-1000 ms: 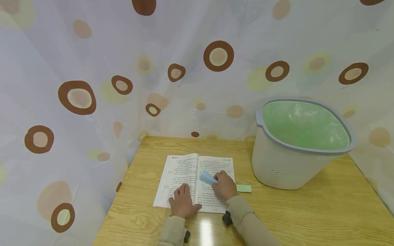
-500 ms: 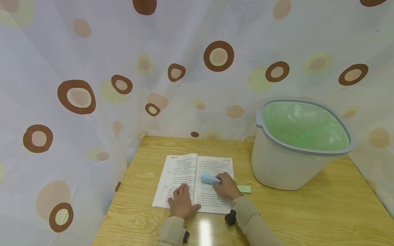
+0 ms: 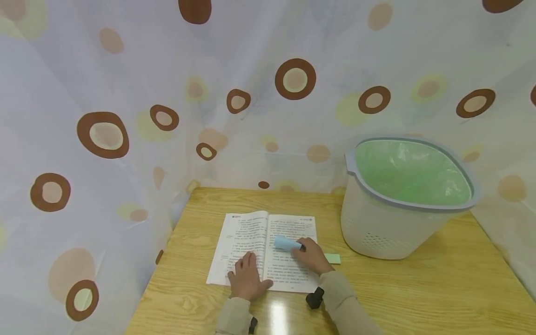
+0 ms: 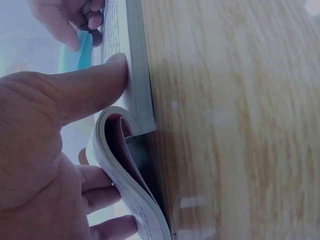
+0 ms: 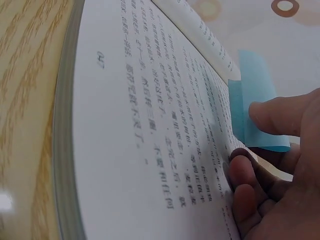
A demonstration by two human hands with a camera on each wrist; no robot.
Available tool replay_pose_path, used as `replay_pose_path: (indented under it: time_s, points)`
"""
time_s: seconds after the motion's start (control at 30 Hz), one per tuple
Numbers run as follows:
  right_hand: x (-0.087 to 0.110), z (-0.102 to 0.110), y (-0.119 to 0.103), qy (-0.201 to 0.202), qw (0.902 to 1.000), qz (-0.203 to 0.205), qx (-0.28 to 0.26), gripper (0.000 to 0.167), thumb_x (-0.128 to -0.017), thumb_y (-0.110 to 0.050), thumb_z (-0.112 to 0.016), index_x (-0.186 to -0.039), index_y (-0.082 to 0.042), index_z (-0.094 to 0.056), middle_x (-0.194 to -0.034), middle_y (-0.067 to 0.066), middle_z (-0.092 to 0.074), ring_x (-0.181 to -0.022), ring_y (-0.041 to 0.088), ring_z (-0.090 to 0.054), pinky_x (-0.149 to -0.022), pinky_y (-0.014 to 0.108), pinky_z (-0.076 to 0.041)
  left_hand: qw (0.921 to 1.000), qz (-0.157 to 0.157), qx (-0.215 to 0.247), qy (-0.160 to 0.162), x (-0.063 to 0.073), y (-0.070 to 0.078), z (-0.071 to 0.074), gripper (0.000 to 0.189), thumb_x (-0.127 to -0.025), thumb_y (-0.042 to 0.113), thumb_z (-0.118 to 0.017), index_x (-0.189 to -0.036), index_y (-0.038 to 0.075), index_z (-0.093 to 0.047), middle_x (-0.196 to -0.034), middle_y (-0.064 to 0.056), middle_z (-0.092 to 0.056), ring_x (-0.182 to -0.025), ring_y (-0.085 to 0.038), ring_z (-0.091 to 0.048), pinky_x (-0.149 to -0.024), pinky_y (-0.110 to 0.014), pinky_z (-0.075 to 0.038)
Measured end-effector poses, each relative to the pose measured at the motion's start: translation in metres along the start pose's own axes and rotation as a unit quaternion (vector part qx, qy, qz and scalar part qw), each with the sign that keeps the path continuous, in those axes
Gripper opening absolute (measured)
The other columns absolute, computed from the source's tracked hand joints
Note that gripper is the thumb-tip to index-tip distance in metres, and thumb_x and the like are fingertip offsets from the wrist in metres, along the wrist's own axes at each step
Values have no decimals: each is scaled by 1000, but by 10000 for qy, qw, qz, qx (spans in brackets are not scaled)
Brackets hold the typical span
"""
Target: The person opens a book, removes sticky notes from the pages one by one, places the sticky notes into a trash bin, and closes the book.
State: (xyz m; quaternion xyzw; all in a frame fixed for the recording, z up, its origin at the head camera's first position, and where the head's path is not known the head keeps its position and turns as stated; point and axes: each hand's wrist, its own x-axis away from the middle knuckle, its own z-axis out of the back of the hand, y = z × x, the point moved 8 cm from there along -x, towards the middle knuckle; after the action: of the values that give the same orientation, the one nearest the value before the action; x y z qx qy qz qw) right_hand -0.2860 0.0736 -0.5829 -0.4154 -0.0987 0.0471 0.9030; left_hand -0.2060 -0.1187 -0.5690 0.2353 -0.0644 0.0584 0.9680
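An open book (image 3: 291, 274) with printed pages lies on the table. Spread across its lower middle near the fold, my left hand (image 3: 248, 279) rests with the thumb on the right page. My right hand (image 3: 311, 257) pinches a blue sticky note (image 3: 286, 243) over the right page. In the right wrist view, the thumb lies on the face of the blue sticky note (image 5: 257, 105), which bends and has a folded strip along its near edge. Whether the note touches the page is unclear. From the book's right edge sticks out a green paper tab (image 3: 333, 258).
A white plastic basket (image 3: 377, 232) with a grey rim and green lining stands on the wooden table (image 3: 418, 288), right of the book. Behind the table hangs a spotted white sheet (image 3: 255, 135). Each wrist wears a small black device, the right one (image 3: 315, 298) plainly visible.
My right hand has shifted slightly right and toward me, still pinching the blue sticky note, which lies more level across the head view. The left hand stays in place on the book.
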Motion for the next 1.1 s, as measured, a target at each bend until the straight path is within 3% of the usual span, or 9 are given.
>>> replay_pose_path:
  time_s: [0.2, 0.33, 0.57, 0.73, 0.83, 0.9, 1.0, 1.1]
  points:
    - [3, 4, -3, 128, 9999, -6, -13, 30, -93, -20, -63, -117, -2, -67, -110, 13, -69, -96, 23, -62, -87, 44, -51, 10000, -62, -16, 25, -1, -1, -2, 96, -75, 43, -82, -147, 1, -37, -153, -17, -39, -136, -45, -39, -103, -74, -33]
    - [8, 14, -13, 202, 9997, 103, 60, 27, -93, -19, -62, -116, -4, -67, -105, 11, -70, -91, 21, -61, -81, 39, -51, 9999, -82, -48, 37, -1, -2, -4, 96, -75, 44, -82, -147, 2, -37, -153, -16, -39, -136, -45, -39, -103, -74, -33]
    - [23, 51, -53, 757, 9929, 904, 166, 23, -93, -14, -65, -113, -2, -67, -99, 12, -68, -79, 16, -57, -66, 27, -45, 9999, -62, -72, 77, -1, -2, -3, 95, -74, 43, -83, -147, 1, -37, -152, -17, -40, -135, -44, -40, -101, -72, -34]
    - [45, 87, -89, 1239, 9802, 1544, 112, 20, -93, -11, -66, -111, -3, -67, -100, 11, -70, -80, 16, -60, -66, 26, -48, 9999, -35, -61, 75, -1, -2, -1, 96, -74, 43, -83, -147, 1, -37, -153, -17, -40, -136, -44, -40, -102, -73, -33]
    - [61, 110, -112, 1592, 9648, 2077, 258, 16, -92, -9, -67, -108, -4, -68, -99, 10, -71, -81, 17, -61, -68, 29, -51, 10000, -23, -37, 67, -1, -2, -1, 96, -74, 43, -83, -147, 1, -38, -153, -17, -39, -136, -44, -40, -102, -73, -33]
    - [73, 126, -126, 1926, 9484, 2479, 433, 15, -91, -7, -69, -105, -4, -69, -96, 10, -71, -80, 17, -62, -68, 31, -52, 10000, -15, -11, 47, -1, -2, -2, 96, -74, 43, -83, -147, 1, -37, -153, -17, -39, -136, -44, -39, -102, -73, -33]
    - [90, 155, -144, 2506, 9161, 3073, 589, 13, -87, -1, -71, -100, -3, -69, -90, 8, -71, -77, 14, -61, -66, 31, -54, 10000, -12, 21, 23, 0, -2, -2, 96, -74, 43, -83, -148, 1, -37, -154, -18, -39, -136, -44, -39, -103, -72, -33]
    - [106, 187, -155, 2987, 8862, 3494, 582, 14, -85, 4, -71, -97, -2, -68, -86, 6, -68, -76, 8, -56, -66, 22, -51, 10000, -15, 36, 19, 0, -2, -2, 96, -74, 43, -82, -148, 1, -37, -154, -18, -38, -137, -44, -38, -103, -72, -33]
